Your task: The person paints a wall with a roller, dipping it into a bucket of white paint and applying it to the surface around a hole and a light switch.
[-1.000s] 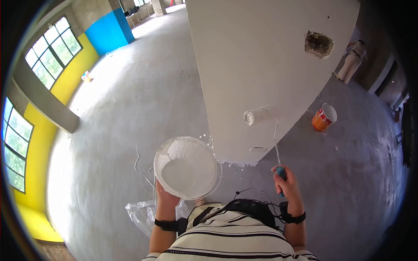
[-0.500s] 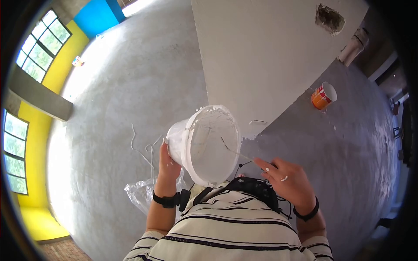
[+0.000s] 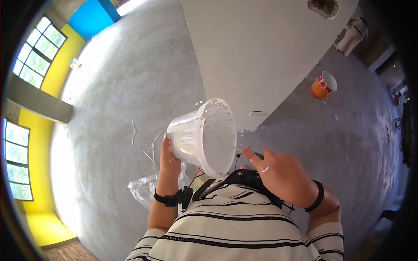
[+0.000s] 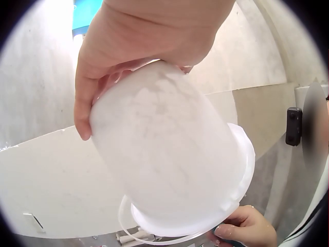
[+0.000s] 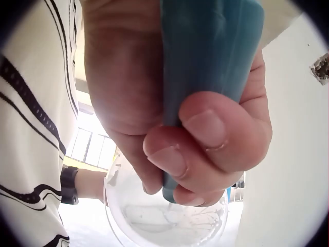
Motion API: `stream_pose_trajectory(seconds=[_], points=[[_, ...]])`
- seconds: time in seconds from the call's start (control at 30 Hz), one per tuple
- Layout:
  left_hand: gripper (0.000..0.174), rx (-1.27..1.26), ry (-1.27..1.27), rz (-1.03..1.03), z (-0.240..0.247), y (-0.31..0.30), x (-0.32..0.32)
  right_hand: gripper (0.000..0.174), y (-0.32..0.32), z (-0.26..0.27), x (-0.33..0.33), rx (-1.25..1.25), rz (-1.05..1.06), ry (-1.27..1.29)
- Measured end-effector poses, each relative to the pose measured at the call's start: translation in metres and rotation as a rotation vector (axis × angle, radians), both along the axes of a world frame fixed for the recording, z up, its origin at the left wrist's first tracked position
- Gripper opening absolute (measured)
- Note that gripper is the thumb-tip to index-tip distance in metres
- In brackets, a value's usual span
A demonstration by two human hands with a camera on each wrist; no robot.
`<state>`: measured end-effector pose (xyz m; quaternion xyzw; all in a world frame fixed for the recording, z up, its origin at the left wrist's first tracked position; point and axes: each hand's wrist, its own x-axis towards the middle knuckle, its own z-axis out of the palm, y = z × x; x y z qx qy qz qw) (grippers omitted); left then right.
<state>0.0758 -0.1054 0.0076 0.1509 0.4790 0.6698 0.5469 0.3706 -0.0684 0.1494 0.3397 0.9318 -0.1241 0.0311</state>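
My left hand (image 3: 170, 153) holds a white plastic bucket (image 3: 183, 135) by its bottom end, fingers (image 4: 84, 110) curled over the base edge. The bucket is tipped sideways, its mouth facing my right hand (image 3: 285, 176). White paint coats the inside. My right hand grips the teal handle (image 5: 211, 56) of a paint roller, whose thin metal rod (image 3: 227, 145) reaches into the bucket's mouth. The roller's sleeve is hard to make out inside the bucket. White paint spots mark the right hand.
A pale wall (image 3: 257, 56) stands straight ahead, with a rough hole (image 3: 324, 8) higher up. An orange and white bucket (image 3: 323, 87) is on the floor to the right. Clear plastic sheeting (image 3: 146, 188) lies near my feet at left. Another person (image 3: 352, 35) is farther back at right.
The roller has left the wall and swung left into the bucket. My left hand has tipped the bucket over to the right, and the view has tilted down.
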Motion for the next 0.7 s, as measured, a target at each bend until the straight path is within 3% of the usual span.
stream_pose_trajectory(seconds=[0.3, 0.4, 0.53, 0.63, 0.7], points=[[0.061, 0.19, -0.146, -0.109, 0.007, -0.001, -0.007, 0.065, 0.002, -0.001, 0.007, -0.031, 0.066, -0.029], [0.064, 0.224, -0.04, -0.102, 0.024, 0.0, 0.001, 0.057, 0.007, -0.003, 0.009, -0.136, 0.1, 0.049], [0.064, 0.136, -0.021, -0.108, 0.007, -0.001, -0.006, 0.043, 0.012, -0.004, 0.013, -0.185, 0.041, 0.149], [0.064, 0.145, -0.245, -0.123, 0.009, -0.001, -0.005, 0.04, 0.017, -0.004, 0.012, -0.234, 0.007, 0.184], [0.064, 0.109, -0.033, -0.1, 0.017, 0.001, -0.002, 0.039, 0.017, -0.001, 0.013, -0.256, -0.001, 0.182]])
